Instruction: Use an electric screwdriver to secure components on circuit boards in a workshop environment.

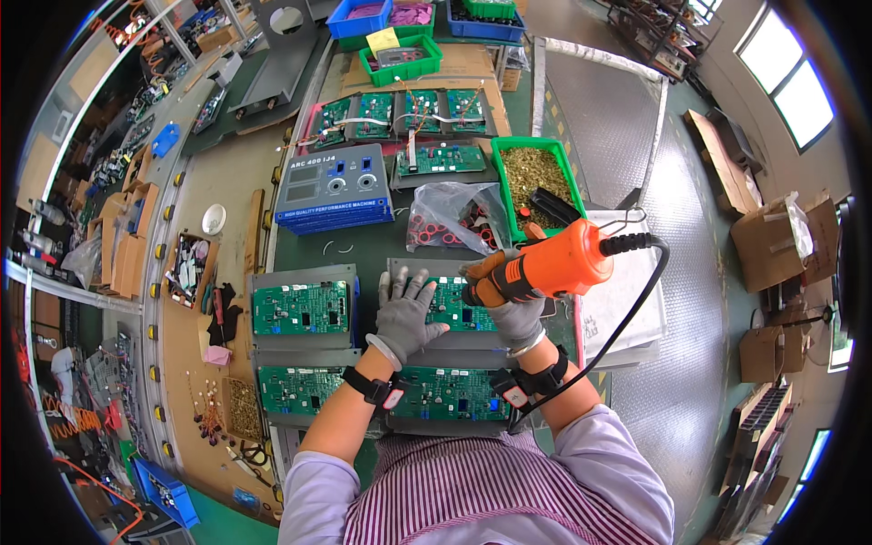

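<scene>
My left hand, in a grey glove, lies with fingers spread on a green circuit board set on a grey metal panel. The fingers of my right hand, gloved in grey with orange-brown fingertips, wrap round an orange and black electric screwdriver. Its dark nose points left over the same board; I cannot make out the bit. Left of this board is a second circuit board on its panel. Nearer to me are two more, a left board and a right board, partly beneath my forearms.
A green bin of small brass-coloured screws stands beyond my right hand. Beside it lies a clear bag of red-and-black parts. Blue-grey front panels are stacked at left. The screwdriver's black cable loops over my right forearm.
</scene>
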`<move>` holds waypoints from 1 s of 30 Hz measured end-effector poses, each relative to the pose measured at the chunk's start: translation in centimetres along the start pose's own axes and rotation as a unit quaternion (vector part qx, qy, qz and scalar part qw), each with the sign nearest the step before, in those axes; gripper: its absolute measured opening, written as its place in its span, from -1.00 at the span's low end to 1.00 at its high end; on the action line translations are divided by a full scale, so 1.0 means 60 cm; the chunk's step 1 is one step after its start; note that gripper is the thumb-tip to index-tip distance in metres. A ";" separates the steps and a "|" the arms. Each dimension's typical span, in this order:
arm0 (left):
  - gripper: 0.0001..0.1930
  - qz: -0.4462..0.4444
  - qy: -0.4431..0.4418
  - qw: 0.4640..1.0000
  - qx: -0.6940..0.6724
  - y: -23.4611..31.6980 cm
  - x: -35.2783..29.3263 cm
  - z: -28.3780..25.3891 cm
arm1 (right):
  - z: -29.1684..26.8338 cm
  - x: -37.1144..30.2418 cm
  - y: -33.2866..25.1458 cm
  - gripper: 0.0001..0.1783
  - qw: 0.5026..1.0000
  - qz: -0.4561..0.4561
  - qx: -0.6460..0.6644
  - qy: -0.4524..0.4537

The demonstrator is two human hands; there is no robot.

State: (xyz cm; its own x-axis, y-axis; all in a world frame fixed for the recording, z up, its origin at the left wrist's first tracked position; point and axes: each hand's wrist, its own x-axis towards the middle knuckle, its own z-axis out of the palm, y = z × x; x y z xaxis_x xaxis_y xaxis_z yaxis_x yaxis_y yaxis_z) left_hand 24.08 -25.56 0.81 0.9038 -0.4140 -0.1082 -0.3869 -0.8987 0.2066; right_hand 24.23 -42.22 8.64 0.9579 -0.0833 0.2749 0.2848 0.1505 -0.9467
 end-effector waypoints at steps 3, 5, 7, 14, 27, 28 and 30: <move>-0.24 0.006 0.012 1.000 -0.011 0.001 -0.002 0.008 | 0.005 0.001 -0.005 -0.81 0.999 -0.002 -0.032 -0.016; -0.23 0.002 0.020 1.000 -0.017 0.002 -0.001 0.003 | 0.014 0.007 -0.018 -0.83 0.998 -0.007 -0.052 -0.042; -0.26 -0.005 -0.027 1.000 -0.016 0.006 0.002 -0.005 | 0.014 0.021 -0.016 -0.83 0.988 -0.049 -0.122 -0.075; -0.27 -0.018 -0.052 0.998 -0.004 0.012 0.009 -0.011 | 0.027 0.032 0.001 -0.82 0.981 -0.054 -0.172 -0.076; -0.25 -0.004 0.055 0.995 -0.087 0.007 -0.046 -0.034 | 0.029 -0.035 -0.091 -0.65 0.985 -0.116 0.096 -0.086; -0.32 0.009 0.143 0.983 -0.114 -0.006 -0.069 -0.045 | 0.029 -0.050 -0.109 -0.64 0.985 -0.125 0.097 -0.075; -0.49 0.028 0.270 0.945 -0.182 -0.035 -0.111 -0.067 | 0.020 -0.081 -0.137 -0.59 0.987 -0.123 0.088 -0.051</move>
State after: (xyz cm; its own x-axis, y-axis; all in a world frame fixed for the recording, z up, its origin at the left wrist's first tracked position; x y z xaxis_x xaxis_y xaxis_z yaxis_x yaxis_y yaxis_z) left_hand 19.58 -20.34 5.00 0.8832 -0.2374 0.4044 -0.4377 -0.7270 0.5291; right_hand 17.28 -41.86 15.30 0.8547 -0.0397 0.5176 0.5032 0.3083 -0.8073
